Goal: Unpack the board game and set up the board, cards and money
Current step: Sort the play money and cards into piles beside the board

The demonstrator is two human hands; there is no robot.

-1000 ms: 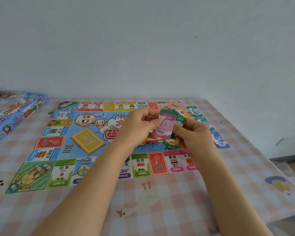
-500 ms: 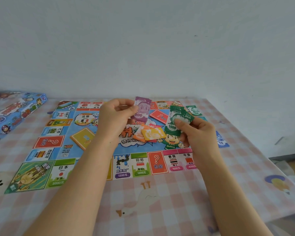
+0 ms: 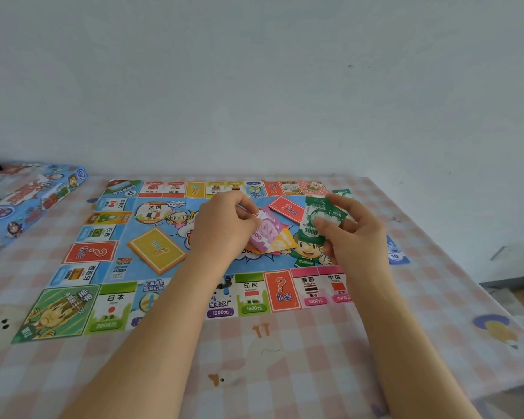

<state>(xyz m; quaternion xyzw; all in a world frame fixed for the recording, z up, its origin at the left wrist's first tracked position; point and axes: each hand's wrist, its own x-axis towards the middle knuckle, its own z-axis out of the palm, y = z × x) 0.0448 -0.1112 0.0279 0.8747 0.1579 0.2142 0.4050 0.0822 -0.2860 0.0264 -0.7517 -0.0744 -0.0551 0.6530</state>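
Observation:
The colourful game board (image 3: 103, 252) lies flat on the checked tablecloth. My left hand (image 3: 224, 225) pinches a purple 500 note (image 3: 265, 231) low over the small pile of orange and yellow notes (image 3: 285, 243) at the board's middle. My right hand (image 3: 354, 234) grips a bunch of green 1000 notes (image 3: 313, 222) just to the right. A yellow card deck (image 3: 156, 249) and a red question-mark card deck (image 3: 286, 208) lie on the board. A blue 10 note (image 3: 395, 252) lies off the board's right edge, partly hidden by my right hand.
The blue game box (image 3: 28, 201) sits at the table's far left. A green note (image 3: 342, 193) lies by the board's far right corner. The table's right edge (image 3: 466, 267) drops to the floor, and a white wall runs behind.
My left hand drew the purple note away from the green bunch, lifted it, then lowered it toward the pile at the board's middle. My right hand kept the green notes, shifting slightly right.

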